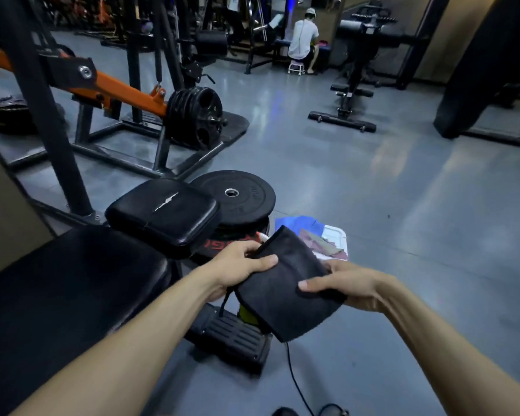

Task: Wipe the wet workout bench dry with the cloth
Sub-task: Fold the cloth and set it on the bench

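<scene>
Black cloth (285,283), one; two hands, left hand (237,265), right hand (351,286), gripping.

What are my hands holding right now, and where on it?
Both hands hold the dark cloth: the left hand grips its left edge, the right hand pinches its right edge, thumb on top.

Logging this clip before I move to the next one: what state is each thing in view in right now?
Cloth: dark, folded, held in the air off the bench.
Left hand: grips the cloth's left edge.
Right hand: grips its right edge.
Bench: untouched; wetness cannot be told.
Small pad: cover torn on top.
Weight plate: lying flat on a stack.
</scene>
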A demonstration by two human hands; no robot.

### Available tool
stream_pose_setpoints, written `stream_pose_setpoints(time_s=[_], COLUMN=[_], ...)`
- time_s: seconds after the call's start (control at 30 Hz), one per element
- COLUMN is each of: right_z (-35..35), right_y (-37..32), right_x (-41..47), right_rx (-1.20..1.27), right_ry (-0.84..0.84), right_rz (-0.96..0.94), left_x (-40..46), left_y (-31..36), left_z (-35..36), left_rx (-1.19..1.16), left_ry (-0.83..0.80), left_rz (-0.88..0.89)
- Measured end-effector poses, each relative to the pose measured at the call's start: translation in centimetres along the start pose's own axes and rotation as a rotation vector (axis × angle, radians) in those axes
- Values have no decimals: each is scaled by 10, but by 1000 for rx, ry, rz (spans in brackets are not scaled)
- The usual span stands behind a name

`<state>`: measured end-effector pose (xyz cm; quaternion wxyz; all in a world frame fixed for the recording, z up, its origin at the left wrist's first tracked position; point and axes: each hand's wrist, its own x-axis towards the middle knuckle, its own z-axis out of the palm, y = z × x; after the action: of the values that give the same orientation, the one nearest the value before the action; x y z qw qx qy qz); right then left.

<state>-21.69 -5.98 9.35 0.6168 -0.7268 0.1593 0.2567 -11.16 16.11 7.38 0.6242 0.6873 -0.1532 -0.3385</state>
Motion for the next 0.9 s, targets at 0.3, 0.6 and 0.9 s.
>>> stream_pose_setpoints(time_s=[0.3, 0.6, 0.9], right_z=[-28, -90, -159], right_y=[101, 101, 34], right_x=[62, 147, 196], right_rx=[770, 861, 1035], right_ry=[241, 714, 796], right_rz=[-53, 72, -242], left_x=[89, 136, 129], left_y=[-53, -83, -76], left_z=[32, 8, -30], left_rx=[-105, 286, 327], left_ry=[117, 110, 162], left_rz=[-200, -223, -148])
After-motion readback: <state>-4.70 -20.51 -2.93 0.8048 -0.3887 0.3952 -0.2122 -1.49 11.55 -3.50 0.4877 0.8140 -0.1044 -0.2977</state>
